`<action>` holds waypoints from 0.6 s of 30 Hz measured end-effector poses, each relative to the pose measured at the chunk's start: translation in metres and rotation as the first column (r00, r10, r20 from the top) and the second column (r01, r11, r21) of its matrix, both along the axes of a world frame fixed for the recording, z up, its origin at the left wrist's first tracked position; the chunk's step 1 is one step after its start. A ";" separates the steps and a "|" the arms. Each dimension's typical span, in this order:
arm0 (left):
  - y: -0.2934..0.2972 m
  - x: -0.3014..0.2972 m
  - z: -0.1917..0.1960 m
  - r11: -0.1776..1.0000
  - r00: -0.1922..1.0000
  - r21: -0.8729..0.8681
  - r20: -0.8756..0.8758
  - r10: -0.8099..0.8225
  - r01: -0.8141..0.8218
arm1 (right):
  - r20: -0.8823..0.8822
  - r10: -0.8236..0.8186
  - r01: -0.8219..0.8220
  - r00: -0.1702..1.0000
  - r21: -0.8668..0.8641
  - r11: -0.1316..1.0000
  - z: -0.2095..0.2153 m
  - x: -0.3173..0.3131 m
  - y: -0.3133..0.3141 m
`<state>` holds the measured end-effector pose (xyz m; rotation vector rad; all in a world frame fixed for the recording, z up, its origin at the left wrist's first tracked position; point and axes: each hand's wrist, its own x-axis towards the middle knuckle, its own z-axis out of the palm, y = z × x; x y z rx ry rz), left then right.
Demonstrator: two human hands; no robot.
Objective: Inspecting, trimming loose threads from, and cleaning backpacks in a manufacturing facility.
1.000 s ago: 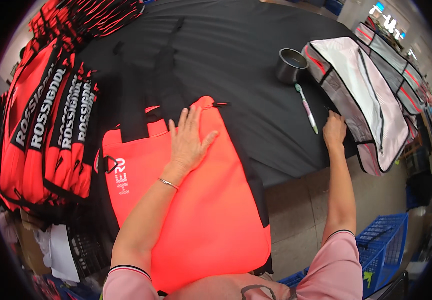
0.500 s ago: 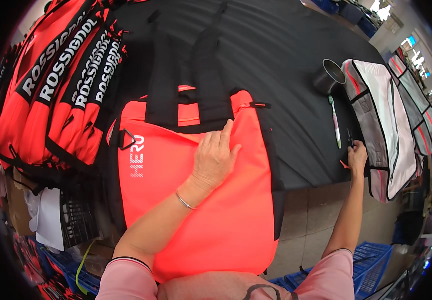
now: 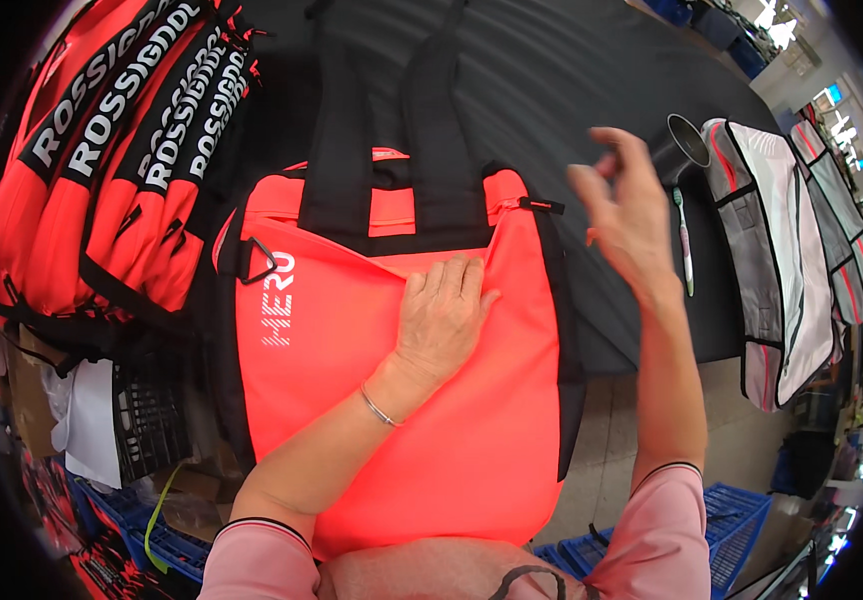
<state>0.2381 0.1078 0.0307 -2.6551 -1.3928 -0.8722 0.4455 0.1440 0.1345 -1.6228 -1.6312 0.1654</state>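
Note:
A bright red-orange backpack [image 3: 422, 430] with black sides lies in front of me, its black shoulder straps [image 3: 340, 140] stretching away across the table. My left hand [image 3: 442, 318] rests flat on its front panel, fingers extended to the slack upper edge of the opening. A black zipper pull [image 3: 542, 205] sticks out at the bag's top right corner. Raised right of that corner, my right hand [image 3: 630, 215] is bent and slightly blurred. A small red-orange bit [image 3: 592, 237] shows below its fingers; the rest of what it holds is hidden.
Several red and black bags [image 3: 102, 220] are stacked at the left. On the black table cover [image 3: 592, 90] at the right are a dark metal cup [image 3: 680, 150], a toothbrush [image 3: 685, 240] and grey-white bag pieces [image 3: 777, 250]. Blue crates [image 3: 737, 530] stand below.
My right hand has lifted from beside the toothbrush and moved left and away, toward the bag's top corner. A slim dark tool seen by it earlier no longer shows. My left hand stays on the bag.

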 end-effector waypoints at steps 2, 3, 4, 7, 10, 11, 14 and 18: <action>0.000 0.003 -0.001 1.000 1.000 0.006 -0.002 -0.004 0.004 | 0.129 0.040 -0.022 0.991 -0.137 0.990 -0.007 -0.027 0.013; 0.001 0.003 -0.001 1.000 1.000 0.007 0.012 -0.001 0.001 | 0.228 0.042 -0.016 0.973 -0.116 0.993 -0.023 -0.034 0.021; 0.001 0.004 0.000 1.000 0.999 0.009 0.032 -0.007 0.006 | 0.329 0.035 -0.004 0.944 -0.093 0.996 -0.036 -0.035 0.025; 0.001 0.005 0.007 0.999 0.995 0.040 0.096 -0.013 0.009 | 0.104 -0.052 0.073 0.993 -0.216 0.974 -0.054 -0.032 0.023; 0.006 0.003 0.006 0.996 0.985 -0.043 0.157 -0.076 0.084 | -0.105 -0.111 0.093 0.988 -0.160 0.983 -0.071 -0.025 0.014; 0.010 0.002 0.008 0.995 0.984 -0.048 0.158 -0.082 0.090 | -0.142 -0.145 0.114 0.979 -0.204 0.972 -0.076 -0.023 0.012; 0.038 -0.001 0.013 0.986 0.972 -0.167 0.232 0.022 0.018 | -0.170 -0.151 0.140 0.974 -0.071 0.988 -0.094 -0.023 0.007; 0.063 0.001 0.013 0.944 0.966 -0.284 0.237 -0.101 0.168 | -0.235 -0.161 0.144 0.959 -0.087 0.986 -0.094 -0.025 0.005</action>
